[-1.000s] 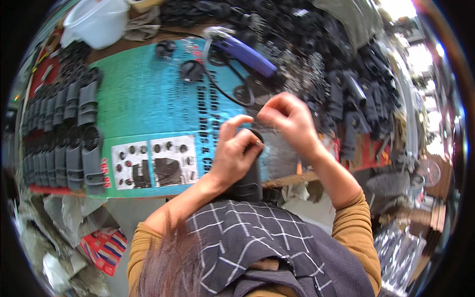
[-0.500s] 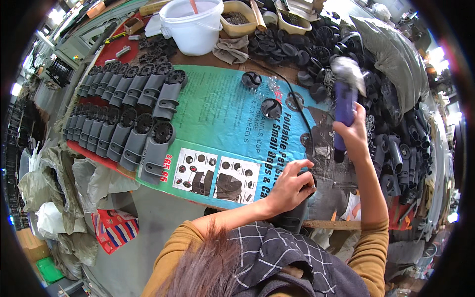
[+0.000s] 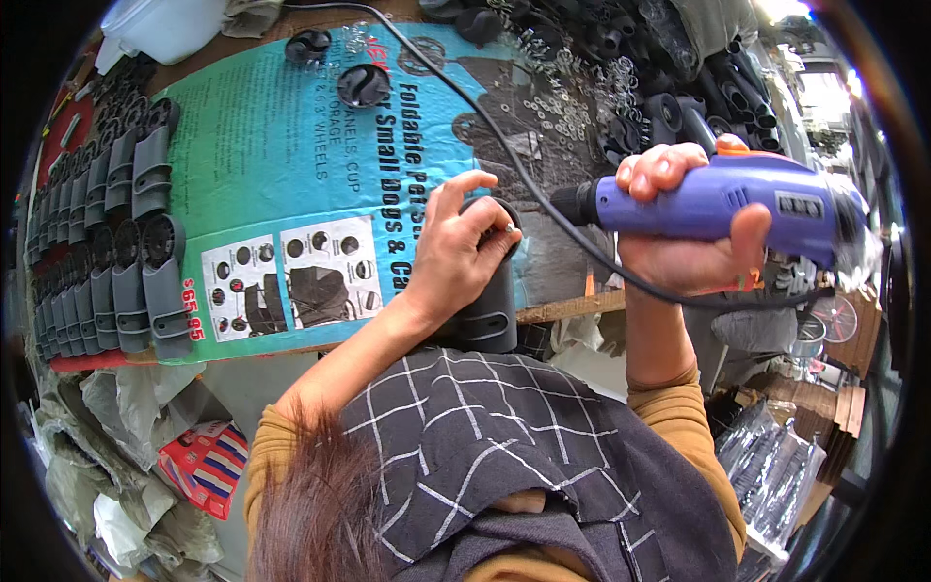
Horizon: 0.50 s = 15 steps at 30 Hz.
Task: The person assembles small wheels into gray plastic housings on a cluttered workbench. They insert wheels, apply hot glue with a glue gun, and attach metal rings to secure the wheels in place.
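Observation:
My right hand [image 3: 669, 267] is wrapped round a purple power screwdriver [image 3: 747, 215], lying nearly level with its dark nose pointing left toward my other hand. At the table's front edge, my left hand [image 3: 451, 247] is closed over a dark grey plastic part [image 3: 493, 315] with a rounded black end. Between its thumb and fingertips shows a small shiny piece, seemingly a screw [image 3: 509, 228], at the part's round end. A black cord [image 3: 490, 126] crosses in front of the screwdriver and over the table. The tool's rear end is blurred.
Rows of grey plastic parts [image 3: 126, 296] stand at the left on a printed cardboard sheet [image 3: 233, 175]. Two round black caps [image 3: 364, 85] lie farther back. Loose metal washers [image 3: 558, 116] and black tubes [image 3: 737, 87] are at the far right. A white bucket [image 3: 170, 29] stands far left.
The purple screwdriver has swung from upright to nearly level and come closer to me. The view has shifted to the right. My left hand stays at the grey part.

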Each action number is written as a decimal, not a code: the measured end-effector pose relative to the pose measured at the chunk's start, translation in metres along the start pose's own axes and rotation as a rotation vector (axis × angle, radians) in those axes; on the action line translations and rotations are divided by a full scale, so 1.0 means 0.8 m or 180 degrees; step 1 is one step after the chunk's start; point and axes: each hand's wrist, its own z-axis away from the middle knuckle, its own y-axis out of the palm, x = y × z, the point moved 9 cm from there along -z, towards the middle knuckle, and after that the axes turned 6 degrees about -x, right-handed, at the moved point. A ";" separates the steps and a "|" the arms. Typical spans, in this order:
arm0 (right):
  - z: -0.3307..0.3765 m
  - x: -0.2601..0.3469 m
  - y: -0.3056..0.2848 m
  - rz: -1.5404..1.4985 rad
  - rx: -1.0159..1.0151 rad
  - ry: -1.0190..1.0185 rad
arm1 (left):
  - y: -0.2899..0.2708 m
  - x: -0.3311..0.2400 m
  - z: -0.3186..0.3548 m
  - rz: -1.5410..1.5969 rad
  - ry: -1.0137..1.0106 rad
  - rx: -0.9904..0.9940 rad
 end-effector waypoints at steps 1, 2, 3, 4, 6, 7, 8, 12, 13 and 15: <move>0.008 0.006 0.017 -0.0172 0.0388 -0.0082 | 0.001 0.001 0.000 0.0002 -0.0053 0.0008; 0.014 0.009 0.022 -0.0138 0.0490 -0.0088 | 0.001 0.002 0.000 0.0001 -0.0078 0.0021; 0.017 0.009 0.024 -0.0114 0.0492 -0.0122 | 0.001 0.000 0.000 -0.0013 -0.0051 0.0032; 0.020 0.007 0.027 -0.0132 0.0541 -0.0113 | 0.000 -0.001 -0.001 -0.0031 -0.0025 0.0036; 0.022 0.004 0.027 -0.0072 0.0535 -0.0122 | 0.000 -0.003 -0.001 -0.0039 0.0002 0.0013; 0.024 0.003 0.028 -0.0062 0.0542 -0.0100 | -0.001 -0.004 -0.001 -0.0054 0.0026 0.0003; 0.024 0.002 0.028 -0.0053 0.0550 -0.0079 | -0.002 -0.005 -0.001 -0.0075 0.0055 -0.0022; 0.027 0.006 0.027 -0.0007 0.0554 -0.0012 | -0.001 -0.006 -0.002 -0.0094 0.0097 -0.0022; 0.027 0.007 0.027 0.0006 0.0582 -0.0018 | -0.001 -0.004 -0.001 -0.0074 0.0067 -0.0014; 0.030 0.006 0.028 0.0057 0.0609 -0.0012 | 0.000 -0.002 -0.001 -0.0032 0.0025 -0.0015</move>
